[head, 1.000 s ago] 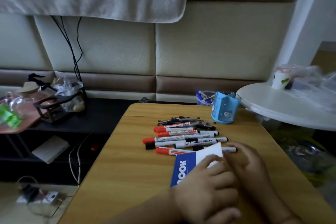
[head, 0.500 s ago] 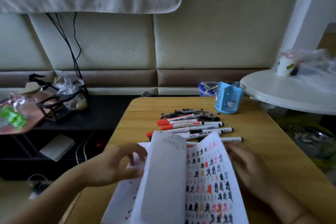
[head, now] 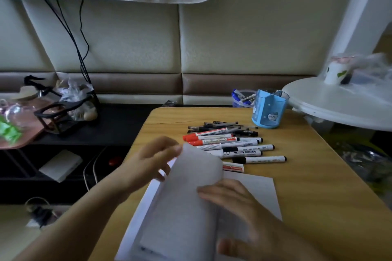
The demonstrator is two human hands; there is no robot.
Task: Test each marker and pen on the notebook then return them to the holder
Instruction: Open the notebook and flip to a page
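With our left hand [head: 148, 161] pinching a lifted page of the notebook [head: 254, 193] and our right hand [head: 231, 199] flat on it, the markers [head: 233, 146] lie at twelve o'clock, lengthwise nine-to-three, nearer the right, short of the holder [head: 269, 110].

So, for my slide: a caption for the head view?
Left hand lifts a notebook page while right hand presses; markers wait.

The room was dim, with soft light from the right. The turning page [head: 191, 186] and left hand [head: 148, 161] were motion-blurred; edges bowed.
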